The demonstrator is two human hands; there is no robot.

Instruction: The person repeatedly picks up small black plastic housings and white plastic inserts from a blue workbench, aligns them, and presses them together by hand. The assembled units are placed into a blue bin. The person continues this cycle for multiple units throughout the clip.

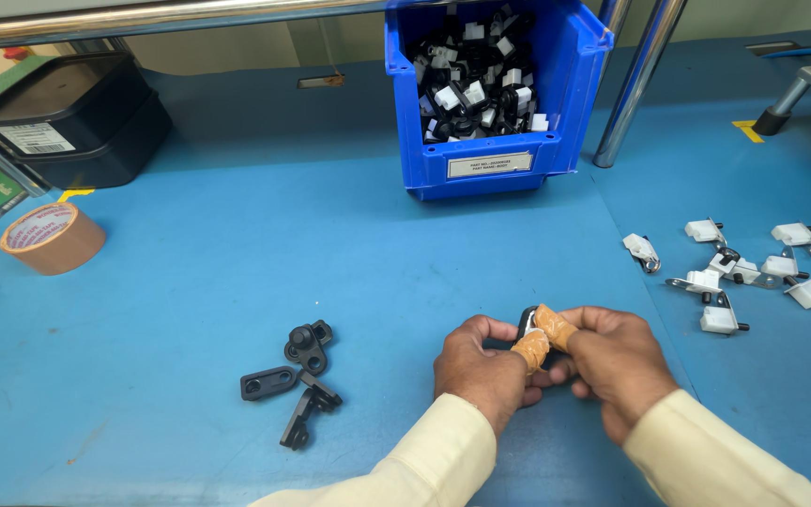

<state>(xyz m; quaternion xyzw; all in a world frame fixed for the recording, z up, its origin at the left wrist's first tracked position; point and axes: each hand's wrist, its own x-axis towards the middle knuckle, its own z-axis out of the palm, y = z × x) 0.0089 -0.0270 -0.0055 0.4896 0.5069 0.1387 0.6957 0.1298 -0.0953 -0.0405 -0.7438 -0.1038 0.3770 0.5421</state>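
Observation:
Both hands meet low in the middle of the blue table, pinching one small black part (526, 322) between them. My left hand (485, 366) grips it from the left, its fingertip wrapped in tan tape. My right hand (612, 361) holds it from the right, also with a taped fingertip. Most of the part is hidden by my fingers. To the left of my hands lie three loose black plastic brackets (295, 380). Several white and black assembled pieces (734, 268) lie scattered to the right.
A blue bin (490, 94) full of black and white parts stands at the back centre. A roll of brown tape (52, 238) and black stacked trays (68, 117) sit at the left. Metal poles (635, 84) rise behind the bin.

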